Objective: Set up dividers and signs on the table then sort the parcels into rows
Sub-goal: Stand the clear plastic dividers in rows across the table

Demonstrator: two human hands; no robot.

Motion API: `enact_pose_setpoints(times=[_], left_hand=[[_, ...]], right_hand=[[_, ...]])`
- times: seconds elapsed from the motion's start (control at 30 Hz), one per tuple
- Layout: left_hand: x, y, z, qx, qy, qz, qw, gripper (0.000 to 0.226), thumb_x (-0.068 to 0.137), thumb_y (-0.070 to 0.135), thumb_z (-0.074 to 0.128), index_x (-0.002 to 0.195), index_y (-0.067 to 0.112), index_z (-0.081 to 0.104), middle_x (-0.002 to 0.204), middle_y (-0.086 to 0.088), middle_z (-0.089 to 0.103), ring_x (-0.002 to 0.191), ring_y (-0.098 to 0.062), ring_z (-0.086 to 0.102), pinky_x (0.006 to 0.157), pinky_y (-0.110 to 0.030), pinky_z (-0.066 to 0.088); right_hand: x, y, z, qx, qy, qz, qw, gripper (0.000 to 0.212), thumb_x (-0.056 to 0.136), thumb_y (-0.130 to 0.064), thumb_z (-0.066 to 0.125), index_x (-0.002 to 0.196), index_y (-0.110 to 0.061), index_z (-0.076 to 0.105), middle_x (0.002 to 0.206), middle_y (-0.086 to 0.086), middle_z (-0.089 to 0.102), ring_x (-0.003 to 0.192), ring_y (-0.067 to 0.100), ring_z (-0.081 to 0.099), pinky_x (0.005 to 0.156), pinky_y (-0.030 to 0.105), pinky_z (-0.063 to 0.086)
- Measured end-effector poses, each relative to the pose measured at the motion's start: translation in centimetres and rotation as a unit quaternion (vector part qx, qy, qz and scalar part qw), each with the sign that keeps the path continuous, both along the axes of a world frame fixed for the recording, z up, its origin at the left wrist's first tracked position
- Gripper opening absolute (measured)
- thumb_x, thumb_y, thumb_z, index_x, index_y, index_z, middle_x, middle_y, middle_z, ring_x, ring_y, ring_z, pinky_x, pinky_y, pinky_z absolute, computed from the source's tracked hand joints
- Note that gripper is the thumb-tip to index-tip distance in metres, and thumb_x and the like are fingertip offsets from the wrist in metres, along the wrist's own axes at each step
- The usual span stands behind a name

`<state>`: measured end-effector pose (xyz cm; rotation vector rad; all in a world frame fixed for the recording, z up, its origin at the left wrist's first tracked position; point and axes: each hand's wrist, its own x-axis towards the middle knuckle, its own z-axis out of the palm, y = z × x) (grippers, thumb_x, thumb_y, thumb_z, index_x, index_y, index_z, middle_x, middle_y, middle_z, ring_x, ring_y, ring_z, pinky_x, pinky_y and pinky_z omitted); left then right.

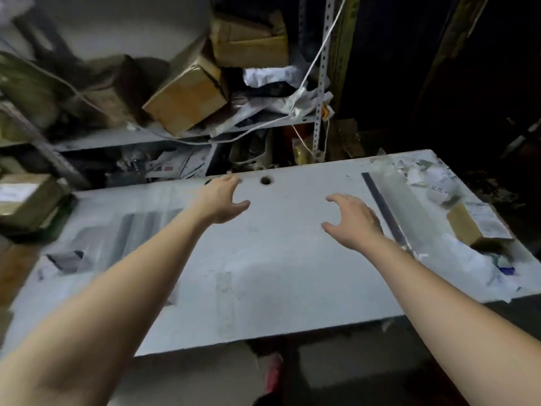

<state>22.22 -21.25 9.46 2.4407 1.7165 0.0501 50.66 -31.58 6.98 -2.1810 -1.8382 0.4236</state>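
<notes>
Blurred and covered
Grey shapes (137,232) at 9 o'clock on the table (278,259) are smeared; the right forearm (424,288) covers the dark strip (380,200)'s near end; the box label (486,218) at 3 o'clock is illegible.

Blurred Chinese characters on crumpled paper (439,190) at the counter's (278,259) right end; printed label (487,219) on cardboard parcel (464,231) illegible.

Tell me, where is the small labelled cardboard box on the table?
In the head view, the cardboard box sits near the right edge of the table, right of the long clear strip, with crumpled paper just beyond it.
</notes>
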Motion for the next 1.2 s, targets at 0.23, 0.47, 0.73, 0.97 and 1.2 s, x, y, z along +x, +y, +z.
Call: enact_pose_setpoints(times=[0.23, 0.47, 0.73, 0.97, 1.2], left_hand=[[-13.7, -5.3, 0.6, -0.007, -0.031, 0.103, 0.994, 0.068, 0.095, 0.052, 0.060, 0.151, 0.019, 0.044, 0.154, -0.005, 0.047, 0.140, -0.026, 0.046, 0.112, -0.043, 0.041], [-25.2, -4.1, -1.0, -0.009, -0.052, 0.108, 0.993, 0.068, 0.095, 0.049, 0.062, 0.151, 0.016, 0.043, 0.154, -0.007, 0.048, 0.139, -0.026, 0.048, 0.113, -0.045, 0.043], [-33.1, 4.5, -5.1, -0.057, -0.093, -0.020, 0.994, 0.063, 0.096, 0.049, 0.060, 0.150, 0.021, 0.045, 0.154, -0.001, 0.049, 0.138, -0.023, 0.048, 0.112, -0.047, 0.043], [-32.5, 12.8, -8.1, -0.093, -0.107, -0.116, 0.983, 0.057, 0.097, 0.040, 0.062, 0.148, 0.019, 0.049, 0.152, -0.005, 0.050, 0.140, -0.025, 0.046, 0.115, -0.041, 0.037], [-29.3, 20.2, -10.7, -0.093, -0.113, -0.187, 0.971, 0.041, 0.100, 0.033, 0.060, 0.138, 0.018, 0.059, 0.145, -0.004, 0.057, 0.135, -0.025, 0.050, 0.112, -0.038, 0.037]], right_hand=[[-12.0, -0.2, 1.2, 0.015, 0.011, 0.085, 0.996, 0.062, 0.089, -0.037, 0.071, 0.145, -0.027, 0.047, 0.147, -0.002, 0.052, 0.135, 0.022, 0.047, 0.107, 0.043, 0.043], [-23.1, 1.6, 0.8, 0.008, 0.024, 0.105, 0.994, 0.062, 0.088, -0.038, 0.071, 0.145, -0.029, 0.047, 0.146, -0.006, 0.052, 0.135, 0.021, 0.047, 0.104, 0.041, 0.045], [-34.2, 3.7, -1.9, -0.022, 0.070, 0.030, 0.997, 0.061, 0.089, -0.038, 0.073, 0.144, -0.031, 0.048, 0.145, -0.011, 0.051, 0.133, 0.014, 0.049, 0.099, 0.036, 0.046], [-39.3, 2.8, -5.3, -0.059, 0.133, -0.049, 0.988, 0.061, 0.087, -0.043, 0.074, 0.142, -0.033, 0.050, 0.142, -0.016, 0.054, 0.127, 0.009, 0.053, 0.102, 0.033, 0.048], [-41.0, 0.6, -9.8, -0.096, 0.214, -0.123, 0.964, 0.056, 0.086, -0.042, 0.076, 0.137, -0.034, 0.054, 0.133, -0.019, 0.058, 0.114, 0.003, 0.058, 0.099, 0.027, 0.050]])
